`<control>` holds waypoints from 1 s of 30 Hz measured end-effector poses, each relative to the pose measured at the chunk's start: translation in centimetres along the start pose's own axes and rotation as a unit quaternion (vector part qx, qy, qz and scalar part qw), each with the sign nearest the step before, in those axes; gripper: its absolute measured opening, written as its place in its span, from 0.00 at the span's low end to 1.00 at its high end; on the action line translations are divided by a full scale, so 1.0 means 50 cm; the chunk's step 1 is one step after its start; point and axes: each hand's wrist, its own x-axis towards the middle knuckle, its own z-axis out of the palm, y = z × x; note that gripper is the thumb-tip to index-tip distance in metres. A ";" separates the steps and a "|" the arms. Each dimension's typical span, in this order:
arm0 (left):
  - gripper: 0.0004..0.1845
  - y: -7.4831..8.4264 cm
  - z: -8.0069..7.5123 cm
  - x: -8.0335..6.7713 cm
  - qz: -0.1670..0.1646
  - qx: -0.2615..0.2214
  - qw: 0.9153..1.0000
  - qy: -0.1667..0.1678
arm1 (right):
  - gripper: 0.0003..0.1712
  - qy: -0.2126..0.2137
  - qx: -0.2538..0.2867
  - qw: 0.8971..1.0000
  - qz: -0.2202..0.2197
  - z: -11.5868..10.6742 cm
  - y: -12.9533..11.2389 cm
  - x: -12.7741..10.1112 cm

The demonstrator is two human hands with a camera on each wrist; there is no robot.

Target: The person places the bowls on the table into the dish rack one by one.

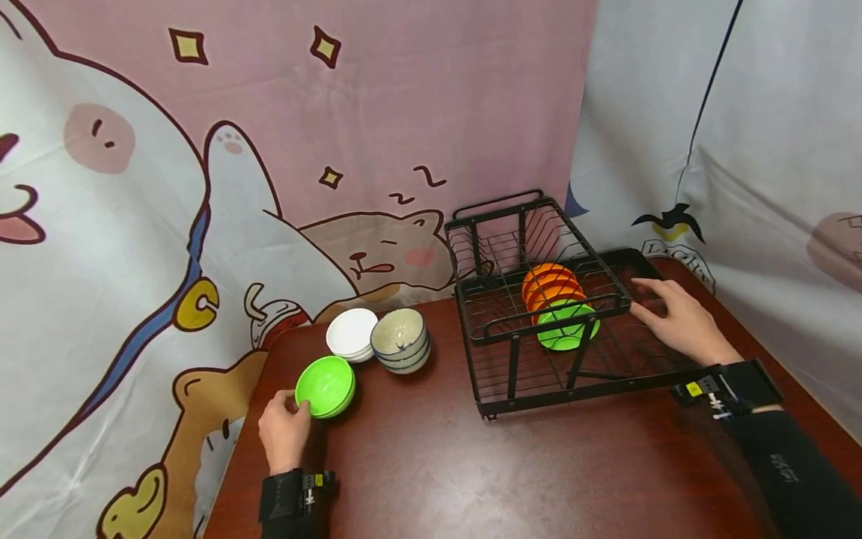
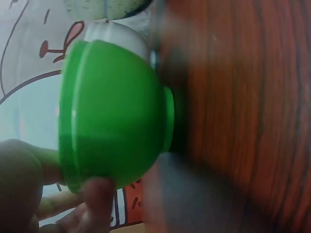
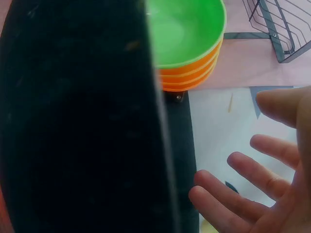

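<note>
At the table's left, my left hand pinches the near rim of a small stack of green bowls, thumb on one side and fingers on the other. The left wrist view shows the stacked green bowls from the side, standing close to the table top. On the right, my right hand hovers beside the black two-tier dish rack, its fingers spread and holding nothing. Inside the rack, several orange bowls stand on edge in a row, with a green bowl at the near end.
Behind the held stack are white bowls and patterned ceramic bowls, both nested. The rack's upper wire tier overhangs the orange bowls. A printed cloth hangs behind the brown table.
</note>
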 end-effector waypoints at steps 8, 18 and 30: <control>0.10 0.016 -0.008 -0.001 0.062 0.048 0.997 0.025 | 0.37 -0.018 -0.003 1.000 0.019 0.005 0.009 0.000; 0.09 0.108 -0.092 0.038 0.118 0.040 0.989 0.076 | 0.35 0.051 0.039 0.998 -0.014 -0.076 -0.052 0.039; 0.11 0.227 -0.175 0.088 0.149 0.013 0.981 0.122 | 0.33 0.100 0.066 0.993 -0.016 -0.167 -0.122 0.077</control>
